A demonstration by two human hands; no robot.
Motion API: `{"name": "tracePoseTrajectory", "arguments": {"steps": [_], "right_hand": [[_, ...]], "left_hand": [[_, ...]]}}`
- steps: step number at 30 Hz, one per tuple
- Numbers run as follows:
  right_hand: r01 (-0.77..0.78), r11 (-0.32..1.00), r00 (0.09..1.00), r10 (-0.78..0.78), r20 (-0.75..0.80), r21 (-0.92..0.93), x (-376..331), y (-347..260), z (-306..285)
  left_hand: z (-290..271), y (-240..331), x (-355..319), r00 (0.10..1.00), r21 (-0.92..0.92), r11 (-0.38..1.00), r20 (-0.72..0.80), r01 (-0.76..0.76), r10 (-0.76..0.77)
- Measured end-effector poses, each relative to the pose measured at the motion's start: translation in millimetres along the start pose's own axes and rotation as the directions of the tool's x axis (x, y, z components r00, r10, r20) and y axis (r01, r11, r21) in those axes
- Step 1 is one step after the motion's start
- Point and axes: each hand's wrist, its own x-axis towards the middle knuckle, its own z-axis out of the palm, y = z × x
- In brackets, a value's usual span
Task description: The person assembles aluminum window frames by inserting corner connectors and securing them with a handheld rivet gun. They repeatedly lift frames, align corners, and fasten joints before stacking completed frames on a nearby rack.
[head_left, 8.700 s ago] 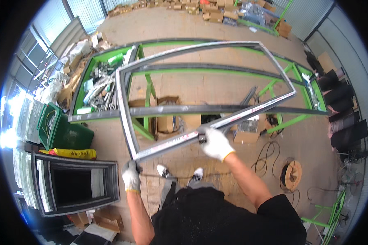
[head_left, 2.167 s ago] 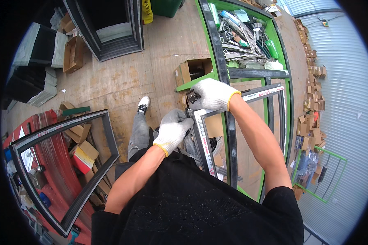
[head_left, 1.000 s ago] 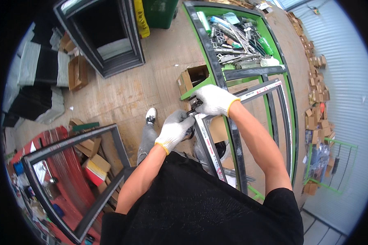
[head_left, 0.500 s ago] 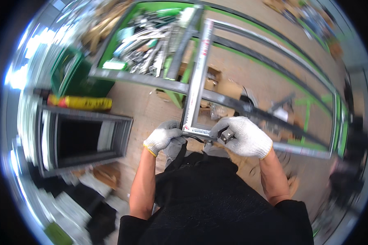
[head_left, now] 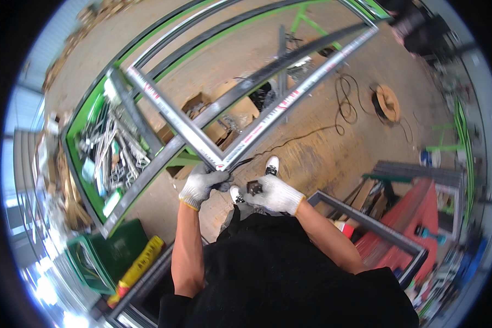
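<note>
A window-like metal frame (head_left: 268, 115), silver-white with printed protective film, lies across a green-and-black work stand (head_left: 240, 82), one corner pointing at me. My left hand (head_left: 198, 188), in a white knit glove, is closed at that corner, its fingers partly hidden beneath it. A thin dark strip (head_left: 245, 162) shows beside the corner. My right hand (head_left: 279, 195), also gloved, is closed around a small dark blocky metal piece (head_left: 253, 187). It is held apart from the frame, just right of the corner; the piece's exact kind cannot be made out.
At left, the stand's tray (head_left: 127, 210) holds many loose metal parts. A green bin (head_left: 106, 257) and a yellow roll (head_left: 142, 265) are below it. Another dark frame (head_left: 388, 235) stands at lower right near red sheeting (head_left: 402, 218). A cable (head_left: 311, 131) and spool (head_left: 387, 104) lie on the floor.
My view has turned to the right, swinging the frame and stand leftward round in the picture. My right hand, with the dark metal piece, has come away from the frame; my left stays at the corner.
</note>
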Motion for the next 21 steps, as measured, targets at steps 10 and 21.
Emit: {"name": "tracePoseTrajectory", "arguments": {"steps": [10, 21], "right_hand": [[0.343, 0.585, 0.869, 0.101, -0.485, 0.735, 25, 7, 71], [0.222, 0.896, 0.676, 0.144, -0.723, 0.386, 26, 37, -4]], "left_hand": [[22, -19, -9, 0.999, 0.121, 0.992, 0.032, -0.033, 0.029], [-20, -54, -67, 0.999, 0.112, 0.993, -0.002, 0.032, -0.032]]}}
